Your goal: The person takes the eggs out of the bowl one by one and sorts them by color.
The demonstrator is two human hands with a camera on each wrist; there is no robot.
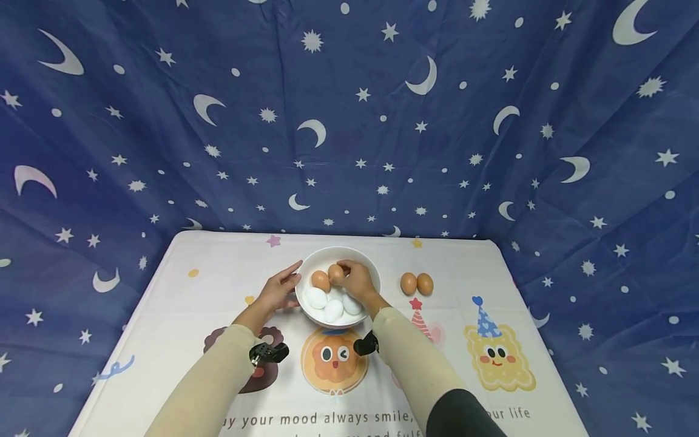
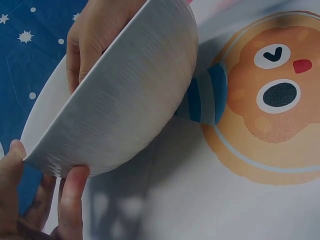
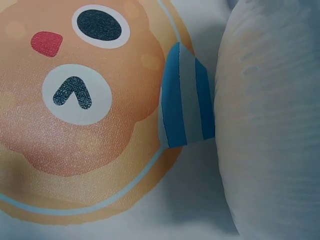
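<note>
A white bowl (image 1: pixel 307 315) stands on the table with three white eggs (image 1: pixel 334 311) and a brown egg (image 1: pixel 320 280) inside it. My right hand (image 1: pixel 357 282) reaches in over the rim and pinches a second brown egg (image 1: pixel 335 274), close beside the first. At the bowl's left side, the spread fingers of my left hand (image 1: pixel 275 292) touch the rim and outer wall. The left wrist view shows those fingertips against the bowl (image 2: pixel 125 95), whose wall hides the eggs. Only the outside of the bowl (image 3: pixel 270 125) shows in the right wrist view, without the hand.
Two brown eggs (image 1: pixel 417 284) lie side by side on the table, right of the bowl. A white cloth (image 1: pixel 180 291) printed with cartoon figures and lettering covers the table. Behind its far edge hangs a blue curtain (image 1: pixel 349 152) with moons and stars.
</note>
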